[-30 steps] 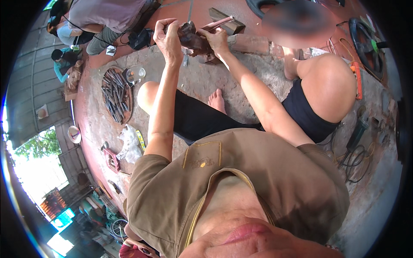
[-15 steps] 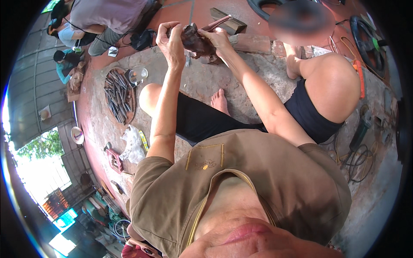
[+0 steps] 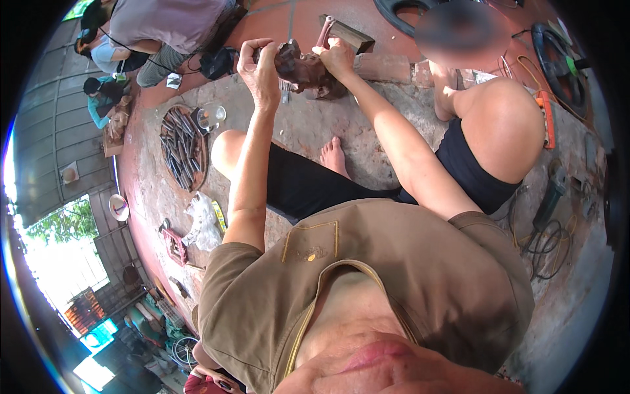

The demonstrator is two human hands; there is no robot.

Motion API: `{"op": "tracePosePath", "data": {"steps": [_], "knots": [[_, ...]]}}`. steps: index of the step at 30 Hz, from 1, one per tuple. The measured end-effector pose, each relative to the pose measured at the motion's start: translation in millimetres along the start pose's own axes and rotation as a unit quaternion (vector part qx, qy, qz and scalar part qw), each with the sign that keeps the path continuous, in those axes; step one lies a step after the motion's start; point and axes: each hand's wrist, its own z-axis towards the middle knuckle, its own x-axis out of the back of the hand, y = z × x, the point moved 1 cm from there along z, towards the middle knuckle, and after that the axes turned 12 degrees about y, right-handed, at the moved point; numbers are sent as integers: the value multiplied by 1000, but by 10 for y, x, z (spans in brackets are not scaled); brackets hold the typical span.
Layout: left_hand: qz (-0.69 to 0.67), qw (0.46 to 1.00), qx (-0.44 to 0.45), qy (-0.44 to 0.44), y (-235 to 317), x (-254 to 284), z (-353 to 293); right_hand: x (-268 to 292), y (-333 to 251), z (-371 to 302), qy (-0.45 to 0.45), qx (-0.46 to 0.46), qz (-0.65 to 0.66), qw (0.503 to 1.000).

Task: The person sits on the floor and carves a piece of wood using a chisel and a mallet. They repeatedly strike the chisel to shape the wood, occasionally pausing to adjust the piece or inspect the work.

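Observation:
A dark brown, knobbly wood carving [image 3: 307,73] sits on the ground ahead of me, beyond my bare foot. At its left end my left hand [image 3: 260,75] is closed, with curled fingers and the thumb against the carving's edge; part of the grip is hidden. My right hand [image 3: 337,59] is closed around a slim reddish-brown tool handle [image 3: 325,29], just above the carving's right side. The handle points away from me, and its working end is hidden by the hand and the carving.
A round tray [image 3: 205,172] of several chisel-like tools lies at left, beside small clear cups [image 3: 212,115]. A wooden block [image 3: 351,34] lies beyond the carving. A corded power tool [image 3: 550,197] and orange power strip [image 3: 545,118] are at right. Other people [image 3: 167,29] sit at far left.
The tool handle in my right hand has swung from pointing right to pointing away. My right hand has shifted slightly; the left stays at the carving's end.

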Motion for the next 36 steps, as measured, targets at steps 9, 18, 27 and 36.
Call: {"op": "tracePosePath", "data": {"steps": [9, 18, 27, 36], "knots": [[13, 1000, 18, 1, -58, 24, -4, -96, 64, 33, -112, -103, 50, 987], [22, 1000, 1, -10, -44, -2, 39, -330, 13, 276, -105, -27, -57, 993], [27, 1000, 10, -4, 48, 17, -32, -102, 10, 297, -163, -41, 0, 986], [43, 999, -8, -13, -10, 84, -75, -420, -15, 358, -225, -91, -31, 970]]}}
